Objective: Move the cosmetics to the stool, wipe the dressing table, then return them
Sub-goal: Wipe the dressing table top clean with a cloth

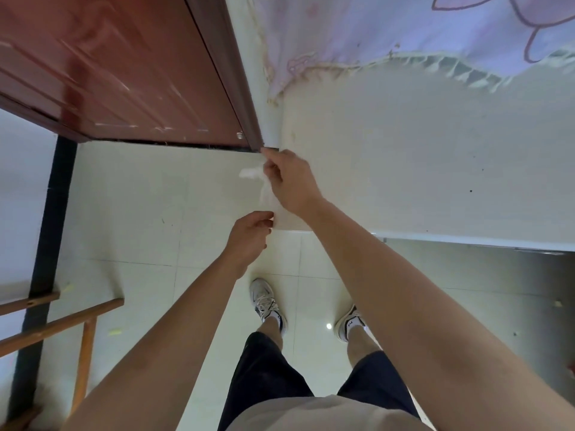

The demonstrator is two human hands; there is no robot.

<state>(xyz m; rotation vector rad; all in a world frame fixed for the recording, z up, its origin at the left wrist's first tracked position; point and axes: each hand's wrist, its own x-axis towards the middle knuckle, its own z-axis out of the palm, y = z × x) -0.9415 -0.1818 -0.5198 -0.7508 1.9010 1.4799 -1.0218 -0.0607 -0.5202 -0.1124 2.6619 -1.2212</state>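
Note:
Both of my hands hold a thin white tissue (269, 194) stretched between them in front of me, blurred and pale against the floor. My right hand (291, 181) pinches its upper end near the foot of the door frame. My left hand (249, 236) pinches its lower end, a little below and to the left. No cosmetics, stool or dressing table top can be made out in the view.
A red-brown door (124, 73) stands at upper left, its frame (230, 73) beside a white wall (420, 150). A lilac printed cloth (389, 29) hangs at upper right. Wooden bars (62, 321) and a black post (46, 244) stand at left. My shoes (267, 303) rest on pale tiles.

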